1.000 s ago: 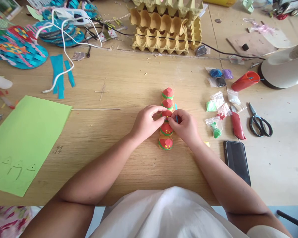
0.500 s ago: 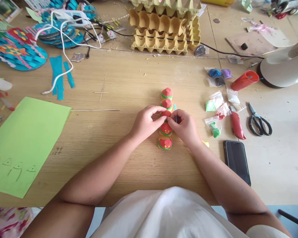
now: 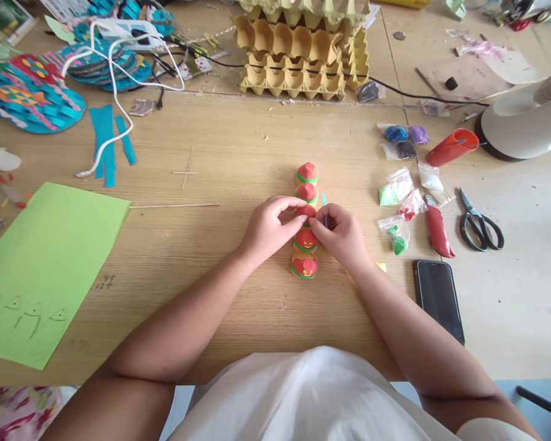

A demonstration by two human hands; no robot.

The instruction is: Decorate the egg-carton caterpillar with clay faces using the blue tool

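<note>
On our right, small clear bags [image 3: 393, 225] hold soft-looking lumps in blue, purple, black, white, red and two greens. Above them, a red cup [image 3: 445, 151] has a thin blue stick showing at its mouth. Egg cartons [image 3: 284, 38] are piled at the far side, a black cable crossing them.

Our wooden desk [image 3: 183, 245] carries a row of five red-capped, green-banded figures [image 3: 305, 268] in front of us. Our left hand [image 3: 267, 228] grasps the middle figure [image 3: 307, 211] between thumb and forefinger; our right hand [image 3: 344, 231] has its fingertips drawn together against it, though we cannot tell whether they grip anything. Black-handled scissors [image 3: 483, 231] and a phone [image 3: 438, 300] lie to the right, green paper [image 3: 59, 257] to the left. Below the desk's edge we see floral cloth [image 3: 18, 411].
</note>
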